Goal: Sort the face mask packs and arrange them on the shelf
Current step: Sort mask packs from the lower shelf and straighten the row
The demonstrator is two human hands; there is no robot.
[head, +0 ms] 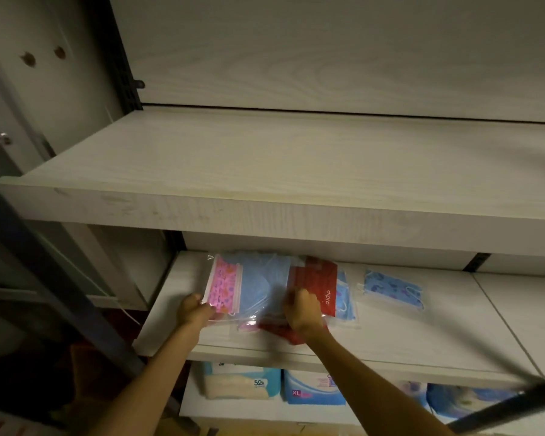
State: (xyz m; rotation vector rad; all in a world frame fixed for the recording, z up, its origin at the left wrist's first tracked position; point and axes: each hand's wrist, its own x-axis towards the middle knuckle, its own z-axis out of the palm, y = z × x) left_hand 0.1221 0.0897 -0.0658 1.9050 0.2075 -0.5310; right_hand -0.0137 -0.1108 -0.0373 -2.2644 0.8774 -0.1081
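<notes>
Left hand [193, 309] pinches the pink patterned plastic mask pack [224, 286]; right hand [301, 309] grips the red pack [315, 286], both lengthwise front-to-back on the pale wooden shelf [406, 335].

1. Lowest level, below the pale wood-grain middle board [390, 357]: white-and-teal soft plastic pack printed "52" [243, 383], standing at the left.
2. Just right of that pack: blue plastic pack marked "XL" [312, 388].
3. Further right on the same level: blue-and-white patterned soft packs [460, 401], partly hidden.
4. Left of the board: dark blue slanted metal upright [60, 294].
5. Above and far left of the board: silver round door knob [2, 138].
</notes>
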